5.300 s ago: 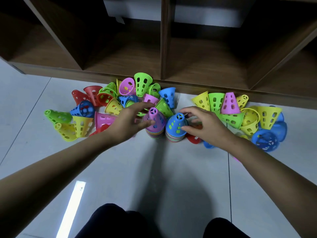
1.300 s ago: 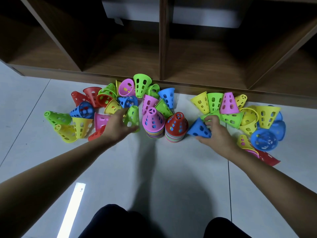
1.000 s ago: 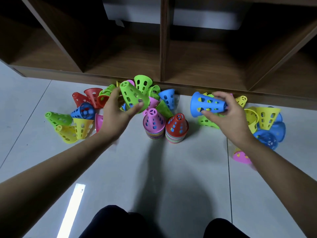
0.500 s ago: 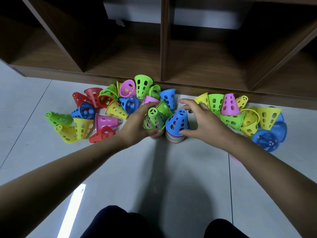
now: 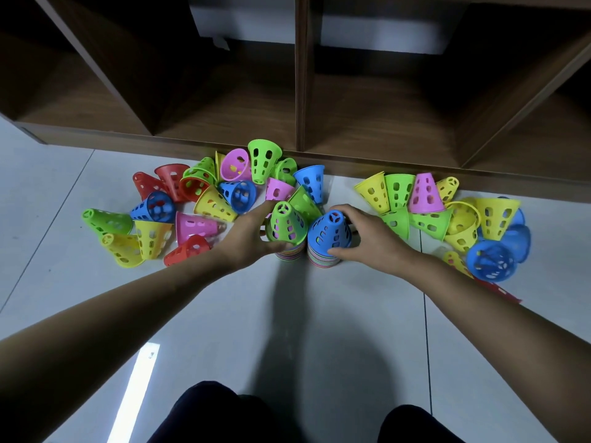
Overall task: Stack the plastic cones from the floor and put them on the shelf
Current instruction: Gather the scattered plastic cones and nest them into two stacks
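Two stacks of perforated plastic cones stand side by side on the floor. The left stack is topped by a green cone (image 5: 285, 226), and my left hand (image 5: 248, 239) grips that cone from the left. A blue cone (image 5: 331, 230) caps the right stack, with my right hand (image 5: 371, 239) curled round it from the right. Coloured rims of the lower cones show under both tops. Loose cones lie scattered in a left pile (image 5: 204, 199) and a right pile (image 5: 447, 215).
A dark wooden shelf (image 5: 297, 91) with open compartments stands just behind the cones, its base edge touching the piles. Grey floor tiles (image 5: 287, 330) stretch toward me. My knees show at the bottom edge.
Both hands carried a green and a blue cone to the stacks and have pressed them down on top. The green cone now sits lower and upright on the left stack.
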